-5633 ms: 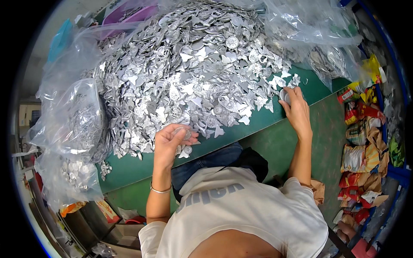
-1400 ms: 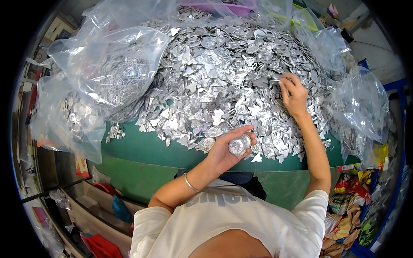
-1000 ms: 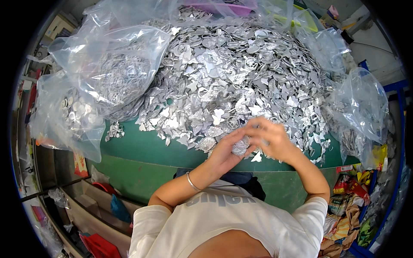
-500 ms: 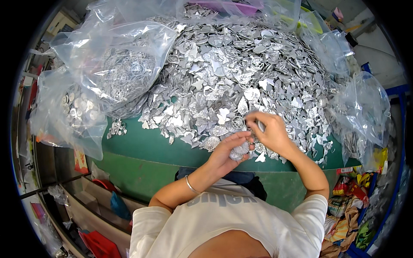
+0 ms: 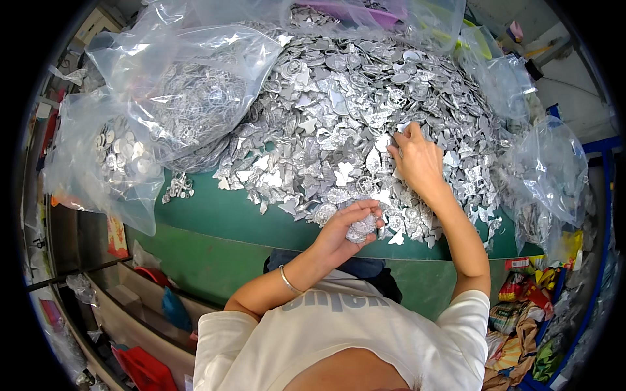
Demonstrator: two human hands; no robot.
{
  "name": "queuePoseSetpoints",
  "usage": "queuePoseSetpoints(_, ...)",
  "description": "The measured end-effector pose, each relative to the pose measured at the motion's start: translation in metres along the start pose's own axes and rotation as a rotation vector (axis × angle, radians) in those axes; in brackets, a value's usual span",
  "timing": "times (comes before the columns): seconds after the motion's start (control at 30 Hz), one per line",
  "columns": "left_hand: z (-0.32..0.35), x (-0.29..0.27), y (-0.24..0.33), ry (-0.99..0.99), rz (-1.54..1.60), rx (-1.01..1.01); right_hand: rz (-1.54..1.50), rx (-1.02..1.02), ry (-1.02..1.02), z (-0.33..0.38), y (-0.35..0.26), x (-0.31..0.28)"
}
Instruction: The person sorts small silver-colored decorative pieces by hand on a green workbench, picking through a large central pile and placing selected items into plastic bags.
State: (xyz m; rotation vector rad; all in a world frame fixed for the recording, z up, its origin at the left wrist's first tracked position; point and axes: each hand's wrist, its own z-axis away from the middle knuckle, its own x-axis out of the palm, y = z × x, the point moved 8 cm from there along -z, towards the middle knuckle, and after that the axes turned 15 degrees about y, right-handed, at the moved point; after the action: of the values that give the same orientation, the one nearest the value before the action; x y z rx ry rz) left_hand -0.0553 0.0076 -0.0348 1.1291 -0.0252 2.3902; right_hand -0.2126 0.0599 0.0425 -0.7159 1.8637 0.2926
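- My left hand [image 5: 336,233] is cupped, palm up, near the front edge of the green table [image 5: 215,212]; its fingers curl around a few round silver discs [image 5: 361,228], so a small handful is already gathered.
- My right hand [image 5: 420,161] is well apart from the left, reaching over the heap of loose silver pieces [image 5: 326,111]; its thumb and fingers are bent close together at the surface, but I cannot tell whether they pinch a piece.
- The heap is most of what is left, as I judge it; it spreads across the middle of the table, with flat cut shapes, ovals and round pieces lying mixed and overlapping.
- To the left, a clear bag [image 5: 75,169] holds pale round discs [image 5: 122,153]; some pieces do lie apart from the heap, though I cannot tell who put them there or when.
- Behind it, a larger clear bag [image 5: 244,49] stands around a tangle of thin, openwork pieces [image 5: 195,104]; a small cluster of silver bits [image 5: 178,188] lies on the table near both bags.
- Overall I judge the work far from finished; my handful is tiny beside the heap, and an exact count is impossible from here.
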Motion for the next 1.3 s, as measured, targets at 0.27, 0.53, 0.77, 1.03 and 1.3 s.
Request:
queuePoseSetpoints(0.27,0.001,-0.001,-0.002,-0.012,-0.010,-0.009,-0.189,0.224,0.046,0.002,0.016,0.007)
queuePoseSetpoints(0.53,0.001,-0.009,0.000,0.005,0.033,0.002,-0.262,0.178,0.059,0.011,0.014,0.000)
queuePoseSetpoints(0.77,0.003,-0.006,-0.003,-0.041,0.063,-0.015,-0.262,0.186,0.199,0.009,0.006,-0.006)
queuePoseSetpoints(1.03,0.005,-0.013,-0.003,-0.009,0.069,0.007,-0.477,0.150,0.407,0.035,-0.005,-0.038)
queuePoseSetpoints(1.3,0.004,-0.016,-0.003,-0.028,0.066,0.027,-0.357,0.017,0.239,0.075,0.008,-0.044)
